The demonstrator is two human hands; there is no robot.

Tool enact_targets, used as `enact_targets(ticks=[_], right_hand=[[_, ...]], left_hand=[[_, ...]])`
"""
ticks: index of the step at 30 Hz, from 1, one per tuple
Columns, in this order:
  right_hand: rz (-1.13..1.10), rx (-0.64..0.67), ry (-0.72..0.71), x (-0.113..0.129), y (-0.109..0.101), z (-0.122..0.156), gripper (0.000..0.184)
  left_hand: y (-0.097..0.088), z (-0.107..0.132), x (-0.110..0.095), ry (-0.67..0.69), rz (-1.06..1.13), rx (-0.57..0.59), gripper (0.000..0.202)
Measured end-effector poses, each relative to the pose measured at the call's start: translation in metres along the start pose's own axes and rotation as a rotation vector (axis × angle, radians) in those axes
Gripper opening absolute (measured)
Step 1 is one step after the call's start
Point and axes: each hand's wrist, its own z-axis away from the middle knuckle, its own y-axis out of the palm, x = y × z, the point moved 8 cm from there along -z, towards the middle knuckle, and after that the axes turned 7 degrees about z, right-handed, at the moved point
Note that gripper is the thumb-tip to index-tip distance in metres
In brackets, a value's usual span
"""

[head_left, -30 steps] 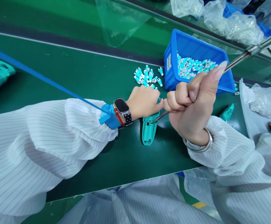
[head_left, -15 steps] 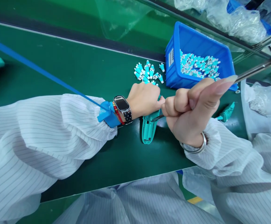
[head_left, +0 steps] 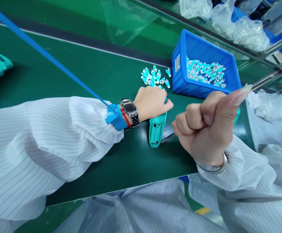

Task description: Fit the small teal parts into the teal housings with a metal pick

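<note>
- On my feed, a teal plastic housing lies on the green mat, just under the left hand, whose closed, curled fingers press its top end
- The right hand makes a tight fist around steel tweezers, their tip just beside the housing
- Beyond the left fingers: loose small teal-and-white parts
- Past the right fingers: a blue bin holding more

No wording can be read; the white label on the blue plastic bin is too small to make out.
</note>
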Motion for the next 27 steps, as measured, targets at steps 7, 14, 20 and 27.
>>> enact_targets(ticks=[7, 14, 20, 27], right_hand=[[0.019, 0.088, 0.022, -0.016, 0.010, 0.004, 0.048], [-0.018, 0.056, 0.061, -0.020, 0.007, 0.005, 0.046], [0.041, 0.045, 0.037, -0.019, 0.009, 0.010, 0.048], [0.033, 0.010, 0.012, -0.020, 0.008, 0.021, 0.051]], left_hand=[[0.001, 0.001, 0.001, 0.020, 0.025, 0.014, 0.047], [-0.001, 0.001, 0.000, -0.004, -0.006, 0.013, 0.041], [0.000, 0.000, 0.000, 0.012, 0.010, -0.015, 0.039], [0.003, 0.000, -0.002, 0.035, 0.012, -0.053, 0.038]])
